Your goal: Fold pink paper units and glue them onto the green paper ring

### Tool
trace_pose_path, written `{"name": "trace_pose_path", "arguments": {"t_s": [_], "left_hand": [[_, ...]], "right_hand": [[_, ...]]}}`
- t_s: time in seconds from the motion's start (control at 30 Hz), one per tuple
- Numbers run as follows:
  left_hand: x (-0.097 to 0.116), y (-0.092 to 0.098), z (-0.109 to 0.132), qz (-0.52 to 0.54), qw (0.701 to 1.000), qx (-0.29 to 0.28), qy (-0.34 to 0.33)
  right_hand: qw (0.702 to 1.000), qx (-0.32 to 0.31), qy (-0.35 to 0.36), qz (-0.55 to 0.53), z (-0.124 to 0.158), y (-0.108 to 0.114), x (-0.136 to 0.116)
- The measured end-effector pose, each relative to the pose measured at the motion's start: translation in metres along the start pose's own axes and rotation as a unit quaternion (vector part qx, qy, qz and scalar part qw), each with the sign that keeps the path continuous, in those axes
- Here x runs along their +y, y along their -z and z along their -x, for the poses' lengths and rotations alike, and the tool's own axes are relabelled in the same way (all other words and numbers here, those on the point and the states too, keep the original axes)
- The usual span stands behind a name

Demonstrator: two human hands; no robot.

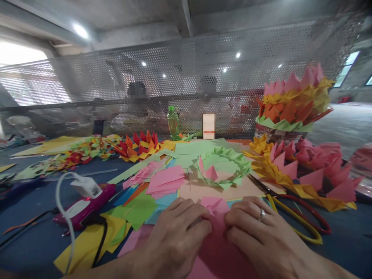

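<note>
A piece of pink paper (215,205) stands between my two hands near the front of the table. My left hand (181,232) is closed, fingers curled in on the paper's left side. On the right side my right hand (258,232), with a ring on one finger, is closed on it too. More pink paper (213,265) lies beneath them. Just beyond sits a ring of folded green paper (232,174) with a pink folded point (208,173) at its left side. Scissors (299,217) with red and yellow handles lie right of my right hand.
Pink sheets (165,180) and a magenta power strip (84,205) with a white plug and cables lie left. Farther back are a green-capped bottle (173,124) and a layered paper lotus (293,104). Yellow and pink folded pieces (316,170) spread right. A perforated metal screen (180,66) stands behind.
</note>
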State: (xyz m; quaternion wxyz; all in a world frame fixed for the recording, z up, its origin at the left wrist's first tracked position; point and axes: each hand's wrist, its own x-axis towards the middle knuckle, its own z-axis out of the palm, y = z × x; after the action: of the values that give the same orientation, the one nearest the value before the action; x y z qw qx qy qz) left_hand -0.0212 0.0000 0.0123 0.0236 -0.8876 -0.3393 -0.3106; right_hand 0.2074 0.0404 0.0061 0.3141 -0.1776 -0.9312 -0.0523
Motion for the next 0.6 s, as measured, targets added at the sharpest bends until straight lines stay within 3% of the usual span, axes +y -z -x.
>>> {"name": "trace_pose_path", "arguments": {"t_s": [0.27, 0.43, 0.6], "left_hand": [[0.01, -0.006, 0.005, -0.009, 0.999, -0.04, 0.007], [0.004, -0.006, 0.002, 0.058, 0.997, -0.051, 0.018], [-0.009, -0.009, -0.003, 0.15, 0.98, -0.079, 0.104]], "right_hand": [[0.996, -0.058, -0.06, -0.027, -0.001, 0.006, -0.009], [0.993, -0.088, -0.073, -0.038, -0.003, 0.007, -0.01], [0.985, -0.099, -0.042, -0.136, 0.005, 0.0, 0.006]]}}
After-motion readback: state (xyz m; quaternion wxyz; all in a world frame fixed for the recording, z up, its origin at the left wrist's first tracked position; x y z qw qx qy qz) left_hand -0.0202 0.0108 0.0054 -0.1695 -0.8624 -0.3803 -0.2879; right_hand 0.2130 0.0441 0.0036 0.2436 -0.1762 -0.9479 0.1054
